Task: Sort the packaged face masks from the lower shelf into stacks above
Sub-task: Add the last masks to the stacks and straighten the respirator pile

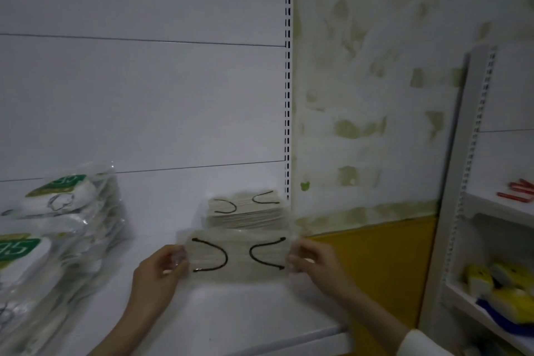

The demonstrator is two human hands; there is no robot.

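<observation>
Facing a white shelf [231,312] with a plain white back panel [144,95].

Finding two slumped piles of clear-wrapped white masks with green labels at the shelf's left edge. Noting a rear pile [72,202] close to the back panel and a front pile [26,263] nearer the front edge, partly cut off by the frame.

Pinching the left short end of a beige packaged mask [238,259] with the left hand [160,269], thumb on top and fingers curled under the clear wrapper. Holding that mask flat and level just above the shelf, right of its middle, with the black ear loops facing up and curving toward each other. Gripping the right short end with the right hand [313,260] in the same way, fingers curled round the wrapper's edge.

Hovering just in front of a neat stack of like beige masks [247,209] in the back right corner of the shelf, against the back panel and beside the slotted upright [288,66]. Being unable to tell whether mask and stack are touching.

Wearing a white sleeve [419,344] on the right arm, low in the view.

Looking past the shelf's right edge at a white wall [375,95] blotched green, with a yellow band [375,269] below. Catching at far right a second shelving unit [468,153] bearing red items [517,192] on an upper shelf and yellow packs [502,283] lower down, both too blurred to name.
</observation>
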